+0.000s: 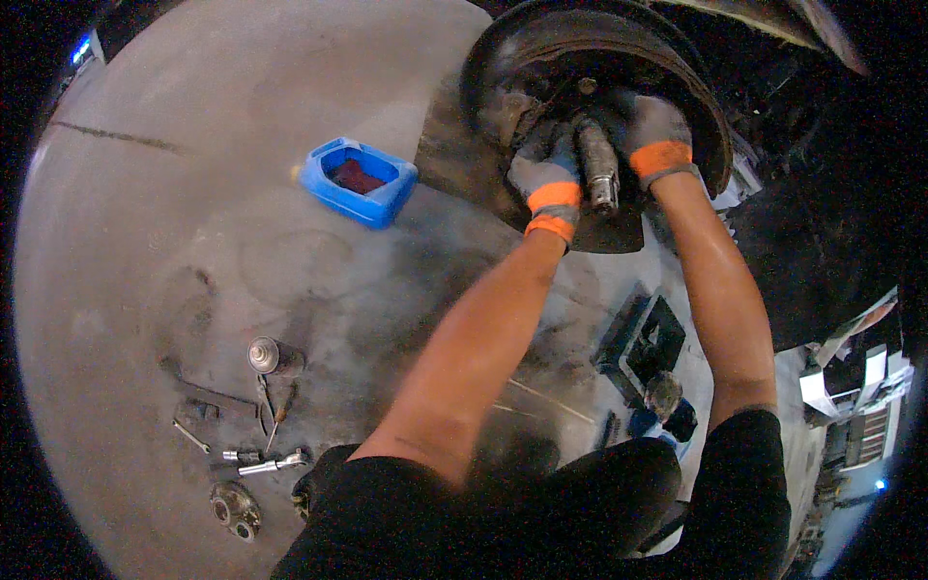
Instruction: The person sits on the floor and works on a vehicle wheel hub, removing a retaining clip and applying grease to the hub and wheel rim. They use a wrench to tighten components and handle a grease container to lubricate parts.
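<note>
Between the fingers of two gloved hands, a stubby grimy metal shaft (597, 159) pokes out toward the wearer, its near end bright and stepped. It stands at the middle of a big round dark housing (604, 43), whose curved rim arches beyond the fingertips. The left hand (546, 172), in a grey glove with orange bands, is just beside the shaft on its left; its fingers point into the shadow, blurred, and I can't tell whether they grasp anything. The right hand (660, 130), gloved alike, is on the other side, its fingers lost in the dark near the shaft's root, so I can't make out their grip either.

Left of the left fingers, on the concrete floor (319, 275), sits a blue cut-open container (391, 198) with something dark red in it. Well apart from those fingers, toward the wearer and to the left, an upright metal can (275, 357) stands among loose tools: pliers (263, 406), a small wrench (190, 436), a shiny ratchet (274, 465). A round metal flange with holes (235, 510) lies nearer the body. Nearer the wearer than the right fingers, a black tray (628, 333) rests on the floor.
</note>
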